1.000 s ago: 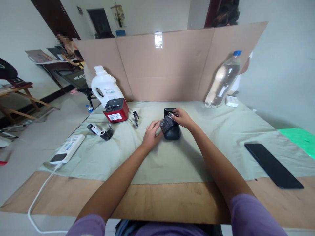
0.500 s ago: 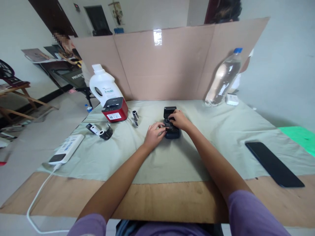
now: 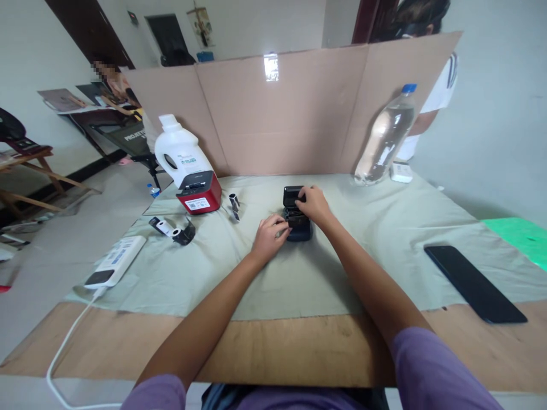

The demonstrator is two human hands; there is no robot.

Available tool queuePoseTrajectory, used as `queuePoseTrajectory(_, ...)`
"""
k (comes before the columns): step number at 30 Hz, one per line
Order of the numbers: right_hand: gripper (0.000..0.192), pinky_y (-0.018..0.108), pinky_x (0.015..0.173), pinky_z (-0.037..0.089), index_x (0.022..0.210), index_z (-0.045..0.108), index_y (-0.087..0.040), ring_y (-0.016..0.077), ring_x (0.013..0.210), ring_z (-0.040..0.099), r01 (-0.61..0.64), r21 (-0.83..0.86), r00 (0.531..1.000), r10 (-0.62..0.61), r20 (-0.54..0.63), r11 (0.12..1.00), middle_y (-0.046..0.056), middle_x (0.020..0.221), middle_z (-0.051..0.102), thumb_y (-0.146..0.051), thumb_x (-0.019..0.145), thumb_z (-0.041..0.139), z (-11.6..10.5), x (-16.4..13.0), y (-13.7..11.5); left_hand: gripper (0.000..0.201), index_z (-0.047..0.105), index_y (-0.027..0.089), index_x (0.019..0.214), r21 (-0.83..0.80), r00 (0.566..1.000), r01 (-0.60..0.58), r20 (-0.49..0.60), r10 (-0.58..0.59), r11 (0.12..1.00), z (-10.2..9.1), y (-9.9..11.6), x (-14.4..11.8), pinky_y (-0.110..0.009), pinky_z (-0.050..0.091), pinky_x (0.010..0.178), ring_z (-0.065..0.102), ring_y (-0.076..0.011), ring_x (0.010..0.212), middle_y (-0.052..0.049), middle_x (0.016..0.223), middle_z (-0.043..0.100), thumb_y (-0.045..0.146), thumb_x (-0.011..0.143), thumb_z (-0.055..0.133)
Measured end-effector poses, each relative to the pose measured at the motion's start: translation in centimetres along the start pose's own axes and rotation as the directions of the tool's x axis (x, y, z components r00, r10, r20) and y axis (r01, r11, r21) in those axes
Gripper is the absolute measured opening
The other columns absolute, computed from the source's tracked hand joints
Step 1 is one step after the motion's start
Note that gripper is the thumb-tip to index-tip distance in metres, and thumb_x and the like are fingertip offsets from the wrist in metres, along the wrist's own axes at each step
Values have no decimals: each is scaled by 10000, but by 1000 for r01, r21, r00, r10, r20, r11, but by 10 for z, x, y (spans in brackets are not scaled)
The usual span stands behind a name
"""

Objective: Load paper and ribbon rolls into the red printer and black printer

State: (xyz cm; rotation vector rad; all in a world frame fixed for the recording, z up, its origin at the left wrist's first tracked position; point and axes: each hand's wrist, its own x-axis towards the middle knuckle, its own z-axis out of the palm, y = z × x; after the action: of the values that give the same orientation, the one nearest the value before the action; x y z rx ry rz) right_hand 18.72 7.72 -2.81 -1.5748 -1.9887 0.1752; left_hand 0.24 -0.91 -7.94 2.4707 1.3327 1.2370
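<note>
A small black device (image 3: 296, 219) with its lid raised sits on the green cloth (image 3: 384, 228) at the table's middle. My left hand (image 3: 268, 238) rests against its left side, fingers curled on the body. My right hand (image 3: 313, 204) lies over its top, fingertips on the raised lid. What is inside the device is hidden by my fingers.
A red printer (image 3: 199, 193) and white jug (image 3: 175, 151) stand back left, with a small roll (image 3: 234, 201), a black-and-white part (image 3: 173, 229) and a power bank (image 3: 114, 261) nearby. A water bottle (image 3: 384, 139) stands back right; a phone (image 3: 472, 283) lies at right. A cardboard screen (image 3: 290, 108) walls the back.
The dark piece my right hand held over the device a second ago is down in it. My right hand has moved up onto the raised lid; my left hand stays at the side.
</note>
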Motion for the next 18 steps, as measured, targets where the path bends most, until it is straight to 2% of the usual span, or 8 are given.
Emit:
queuePoseTrajectory(2,377,447,999,454,1232,636,-147,306,1119,577,38,91,996,-30,-88,995,177,1221,640,-217,862,631,-2,5,5,181,770,252,987,17,999,-37,13,37,999,1,4,0,-350,429,853,633,-188,927,-37,934,689,287,968,593)
queuePoseTrajectory(5,487,407,969,484,1359,560,-125,253,1037,622,23,249,999,-13,-41,968,171,1304,636,-180,876,587,-7,10,9,212,771,267,1066,49,996,-84,29,82,995,1,8,-1,-351,418,827,632,-183,888,-32,900,694,284,974,580)
queuePoseTrajectory(7,404,370,919,504,1271,632,-116,209,911,639,-6,312,1000,5,5,950,153,1241,666,-178,876,577,-12,11,10,226,771,268,1079,71,995,-101,25,100,992,0,9,-2,-352,414,818,632,-181,869,-33,883,696,282,977,570)
queuePoseTrajectory(11,183,324,855,507,984,734,-155,170,817,624,42,330,992,-79,100,943,83,1050,685,-173,831,634,-25,9,11,233,771,266,1072,75,993,-117,-6,117,990,-1,8,-3,-355,422,814,642,-181,858,-35,879,705,273,976,559)
queuePoseTrajectory(14,149,312,824,500,930,732,-170,157,776,611,66,282,980,-115,161,957,61,997,659,-140,799,668,-33,6,10,230,772,273,1056,75,994,-111,-4,111,991,-3,8,-3,-356,431,810,653,-183,862,-36,883,714,266,969,558)
queuePoseTrajectory(18,152,309,834,485,912,728,-168,157,763,594,134,208,970,-172,173,969,56,947,628,-104,787,670,-39,4,8,240,770,263,1039,70,994,-106,-24,108,992,-6,9,-4,-354,433,799,658,-181,864,-37,873,713,266,975,539)
